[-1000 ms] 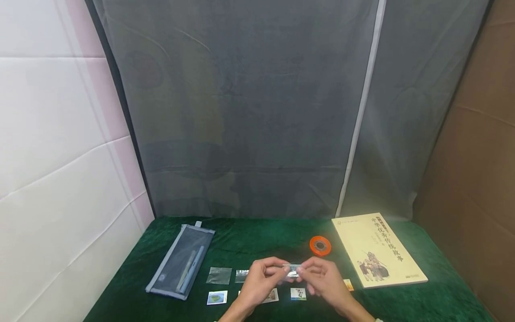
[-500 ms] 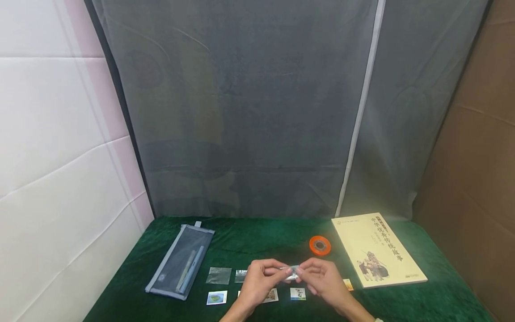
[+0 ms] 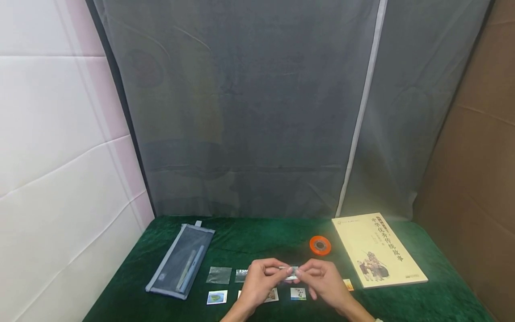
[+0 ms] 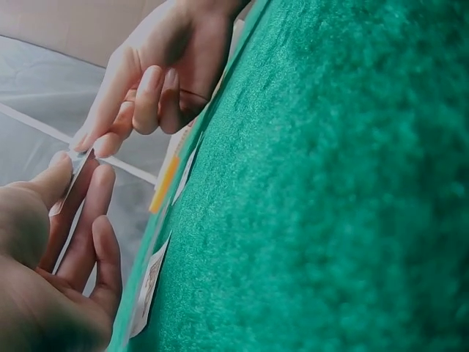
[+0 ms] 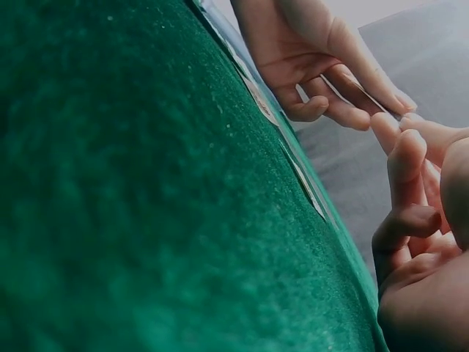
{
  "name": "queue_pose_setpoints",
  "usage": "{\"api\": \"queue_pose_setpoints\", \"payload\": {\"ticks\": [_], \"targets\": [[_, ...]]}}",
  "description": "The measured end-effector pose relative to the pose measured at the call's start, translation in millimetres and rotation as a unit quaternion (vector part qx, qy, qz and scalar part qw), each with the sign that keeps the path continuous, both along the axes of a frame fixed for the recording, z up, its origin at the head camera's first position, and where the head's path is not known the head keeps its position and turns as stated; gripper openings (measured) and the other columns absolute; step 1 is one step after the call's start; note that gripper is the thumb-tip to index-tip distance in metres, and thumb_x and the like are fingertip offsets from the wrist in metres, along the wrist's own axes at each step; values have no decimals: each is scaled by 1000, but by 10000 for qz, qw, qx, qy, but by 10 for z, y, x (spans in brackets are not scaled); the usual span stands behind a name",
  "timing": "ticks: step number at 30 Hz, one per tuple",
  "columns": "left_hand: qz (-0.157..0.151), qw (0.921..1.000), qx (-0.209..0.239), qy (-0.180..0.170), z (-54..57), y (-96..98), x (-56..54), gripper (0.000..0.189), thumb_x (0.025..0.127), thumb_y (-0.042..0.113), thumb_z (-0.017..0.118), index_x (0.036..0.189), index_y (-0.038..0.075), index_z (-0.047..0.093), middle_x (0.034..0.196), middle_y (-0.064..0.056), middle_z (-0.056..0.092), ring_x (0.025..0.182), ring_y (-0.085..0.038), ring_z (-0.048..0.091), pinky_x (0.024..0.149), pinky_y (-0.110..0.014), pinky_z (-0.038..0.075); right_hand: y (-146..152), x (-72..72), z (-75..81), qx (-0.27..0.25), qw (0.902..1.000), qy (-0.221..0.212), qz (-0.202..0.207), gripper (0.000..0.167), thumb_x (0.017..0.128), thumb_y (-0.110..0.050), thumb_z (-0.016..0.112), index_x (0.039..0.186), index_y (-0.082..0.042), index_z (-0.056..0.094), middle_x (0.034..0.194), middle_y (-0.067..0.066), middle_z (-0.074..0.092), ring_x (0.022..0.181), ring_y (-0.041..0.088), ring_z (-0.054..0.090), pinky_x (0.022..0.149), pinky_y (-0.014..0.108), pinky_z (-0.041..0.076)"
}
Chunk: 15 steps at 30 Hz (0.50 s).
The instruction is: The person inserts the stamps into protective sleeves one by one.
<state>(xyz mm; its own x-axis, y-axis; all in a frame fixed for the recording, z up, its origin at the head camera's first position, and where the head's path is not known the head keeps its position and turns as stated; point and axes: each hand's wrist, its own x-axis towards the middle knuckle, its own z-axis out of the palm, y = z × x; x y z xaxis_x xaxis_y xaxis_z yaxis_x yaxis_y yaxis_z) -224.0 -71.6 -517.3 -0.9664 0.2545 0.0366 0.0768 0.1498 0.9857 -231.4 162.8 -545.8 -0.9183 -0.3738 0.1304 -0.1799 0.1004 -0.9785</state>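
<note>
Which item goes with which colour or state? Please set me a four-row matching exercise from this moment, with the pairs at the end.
1. see-through pouch
2. spool
3. paperback book
4. thin shiny piece

A. pinched by the left hand and right hand
B. orange with a greyish centre
C. grey-blue, with pen-like sticks inside
D. pale yellow printed cover

Pairs: 1-C; 2-B; 3-D; 4-A

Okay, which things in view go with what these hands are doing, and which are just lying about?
Likely part of the job:
Small shiny piece, pinched by the left hand and right hand
Clear plastic squares, near the hands
Picture cards, also near

Probably just lying about:
Zip pouch, off left
Orange disc
Pale yellow book
</note>
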Motion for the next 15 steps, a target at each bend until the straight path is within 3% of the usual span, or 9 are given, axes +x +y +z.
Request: {"api": "queue_pose_setpoints", "payload": {"ticks": [4, 8, 12, 15], "targets": [[-7, 10000, -86, 47, -12, 9, 5, 18, 99, 33, 80, 101, 16, 84, 90, -2, 85, 83, -12, 75, 70, -25, 56, 6, 12, -8, -23, 10000, -90, 7, 20, 107, -21, 71, 107, -2, 72, 98, 15, 84, 46, 4, 53, 47, 22, 46], [-96, 9999, 30, 95, -21, 14, 20, 19, 99, 33, 81, 102, 14, 84, 90, -4, 85, 83, -13, 79, 74, -25, 58, 12, 17, -10, -38, 10000, -45, 13, 15, 107, -19, 71, 109, -4, 73, 96, 16, 83, 49, 4, 56, 51, 24, 49], [-229, 9995, 4, 226, -26, 20, 24, 21, 98, 35, 81, 101, 15, 84, 88, -6, 85, 85, -18, 82, 80, -24, 58, 21, -4, 33, 171, 9992, 364, -11, 10, 106, -18, 72, 113, -11, 76, 89, 16, 77, 55, 2, 57, 53, 26, 51], [-338, 9985, -190, 397, -17, 17, 2, 21, 100, 37, 80, 102, 17, 85, 92, -5, 85, 87, -18, 82, 81, -23, 59, 49, -40, 103, 522, 9964, 661, -67, 8, 105, -21, 74, 110, -17, 79, 87, 8, 75, 59, 1, 57, 53, 26, 51]]}}
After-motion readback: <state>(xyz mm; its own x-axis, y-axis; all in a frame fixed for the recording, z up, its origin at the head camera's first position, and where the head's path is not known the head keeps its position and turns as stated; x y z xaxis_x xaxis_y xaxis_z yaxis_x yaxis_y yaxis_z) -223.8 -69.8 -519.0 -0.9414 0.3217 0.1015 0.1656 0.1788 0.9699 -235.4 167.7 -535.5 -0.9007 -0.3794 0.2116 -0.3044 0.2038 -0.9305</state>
